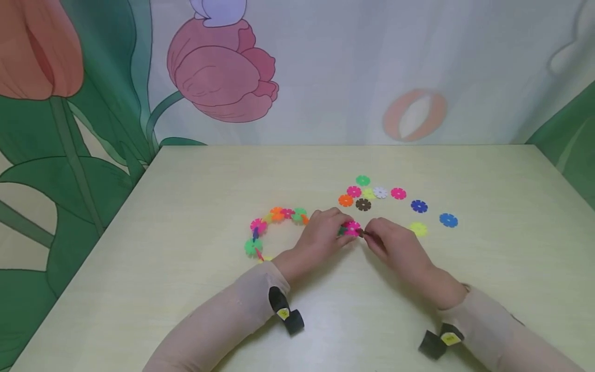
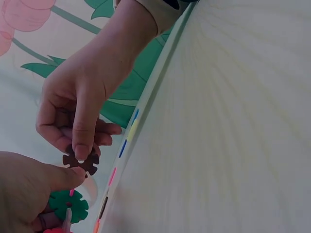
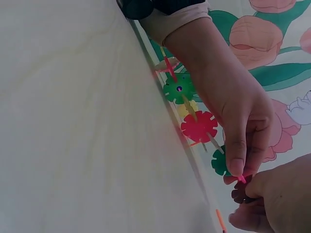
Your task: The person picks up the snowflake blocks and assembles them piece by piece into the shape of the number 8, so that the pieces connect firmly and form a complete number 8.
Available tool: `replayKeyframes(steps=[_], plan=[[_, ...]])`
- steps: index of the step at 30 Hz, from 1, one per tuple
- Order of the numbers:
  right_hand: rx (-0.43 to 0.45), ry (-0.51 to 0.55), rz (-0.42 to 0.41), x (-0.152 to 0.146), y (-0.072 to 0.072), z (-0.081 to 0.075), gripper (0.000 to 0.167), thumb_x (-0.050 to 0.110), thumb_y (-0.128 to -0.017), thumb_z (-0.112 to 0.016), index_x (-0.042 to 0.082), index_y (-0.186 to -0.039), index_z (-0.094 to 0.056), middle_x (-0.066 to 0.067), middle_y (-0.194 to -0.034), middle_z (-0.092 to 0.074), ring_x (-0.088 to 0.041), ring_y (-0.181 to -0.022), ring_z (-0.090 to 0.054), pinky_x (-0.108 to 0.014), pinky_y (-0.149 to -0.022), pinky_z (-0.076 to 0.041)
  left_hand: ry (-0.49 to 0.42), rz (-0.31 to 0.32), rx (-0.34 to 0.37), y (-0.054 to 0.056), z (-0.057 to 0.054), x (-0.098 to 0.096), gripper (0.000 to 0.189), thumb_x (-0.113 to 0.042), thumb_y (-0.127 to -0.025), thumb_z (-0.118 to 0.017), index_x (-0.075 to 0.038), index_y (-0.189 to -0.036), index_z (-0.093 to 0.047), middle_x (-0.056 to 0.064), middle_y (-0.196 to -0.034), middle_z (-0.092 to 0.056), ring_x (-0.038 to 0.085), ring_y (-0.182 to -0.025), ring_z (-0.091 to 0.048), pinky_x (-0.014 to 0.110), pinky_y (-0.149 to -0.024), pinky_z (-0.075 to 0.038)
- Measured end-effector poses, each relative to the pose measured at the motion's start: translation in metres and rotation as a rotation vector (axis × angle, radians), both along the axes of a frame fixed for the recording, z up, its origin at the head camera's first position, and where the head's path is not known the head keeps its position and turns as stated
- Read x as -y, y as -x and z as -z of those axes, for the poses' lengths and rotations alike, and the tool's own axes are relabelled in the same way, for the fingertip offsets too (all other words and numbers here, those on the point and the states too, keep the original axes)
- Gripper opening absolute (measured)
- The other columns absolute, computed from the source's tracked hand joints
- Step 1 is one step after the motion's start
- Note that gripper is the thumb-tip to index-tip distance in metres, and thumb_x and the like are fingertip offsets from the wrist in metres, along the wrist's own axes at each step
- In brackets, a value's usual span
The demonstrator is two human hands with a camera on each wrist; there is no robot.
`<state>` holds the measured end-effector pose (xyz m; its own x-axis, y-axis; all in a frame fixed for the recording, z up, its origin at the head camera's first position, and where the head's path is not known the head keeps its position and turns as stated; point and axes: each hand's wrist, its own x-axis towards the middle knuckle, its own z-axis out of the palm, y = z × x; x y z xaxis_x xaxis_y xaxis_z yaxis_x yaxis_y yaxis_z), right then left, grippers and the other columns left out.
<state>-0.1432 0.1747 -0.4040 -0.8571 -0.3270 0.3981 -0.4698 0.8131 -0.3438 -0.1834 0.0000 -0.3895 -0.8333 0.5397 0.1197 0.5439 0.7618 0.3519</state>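
In the head view my left hand pinches a pink notched plastic disc at the end of a curved chain of interlocked discs. My right hand, just to its right, pinches a brown notched disc edge-on against the pink one. The left wrist view shows the brown disc under the right thumb, with the left thumb touching its lower side. A green disc of the chain sits below the left thumb. From the right wrist, green and red discs trail behind the left hand. Fingers hide the joint itself.
Beyond the hands lie several loose discs on the pale table, among them an orange one, a brown one and a blue one. A yellow disc lies beside the right hand. A flower-printed curtain hangs behind.
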Motion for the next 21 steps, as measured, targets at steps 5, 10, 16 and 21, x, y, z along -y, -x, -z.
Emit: replayKeyframes(steps=[5, 10, 16, 21], plan=[[0.056, 0.034, 0.026, 0.000, 0.004, -0.001, 0.010, 0.006, -0.085, -0.071, 0.008, -0.091, -0.064, -0.005, -0.084, -0.066, -0.015, -0.075, -0.060, -0.033, -0.072, -0.056, -0.019, -0.033, 0.043, 0.001, 0.000, -0.001, 0.038, -0.031, -0.088, -0.070, -0.009, -0.119, -0.067, 0.003, -0.106, -0.067, 0.016, -0.098, -0.062, 0.029, -0.088, -0.043], [0.113, 0.050, 0.070, -0.006, 0.013, -0.002, 0.008, 0.008, -0.087, -0.069, 0.007, -0.094, -0.064, -0.008, -0.088, -0.068, -0.020, -0.079, -0.061, -0.037, -0.075, -0.055, 0.025, -0.045, 0.084, 0.001, -0.003, -0.003, 0.046, -0.033, -0.091, -0.066, -0.009, -0.130, -0.060, 0.005, -0.113, -0.064, 0.019, -0.102, -0.061, 0.028, -0.090, -0.049], [0.117, 0.044, 0.081, -0.012, 0.027, -0.004, 0.010, 0.010, -0.087, -0.069, 0.007, -0.096, -0.066, -0.009, -0.090, -0.069, -0.022, -0.080, -0.063, -0.038, -0.075, -0.055, 0.032, -0.067, 0.233, 0.001, -0.009, -0.003, 0.056, -0.032, -0.094, -0.061, -0.009, -0.143, -0.045, 0.007, -0.127, -0.057, 0.020, -0.112, -0.057, 0.030, -0.097, -0.049], [0.136, 0.068, 0.086, -0.018, 0.038, -0.003, 0.011, 0.010, -0.088, -0.069, 0.006, -0.097, -0.067, -0.010, -0.093, -0.071, -0.023, -0.081, -0.064, -0.040, -0.075, -0.055, -0.007, -0.040, 0.335, 0.002, -0.013, 0.001, 0.062, -0.031, -0.094, -0.062, -0.011, -0.147, -0.038, 0.005, -0.123, -0.055, 0.015, -0.095, -0.054, 0.022, -0.082, -0.050]])
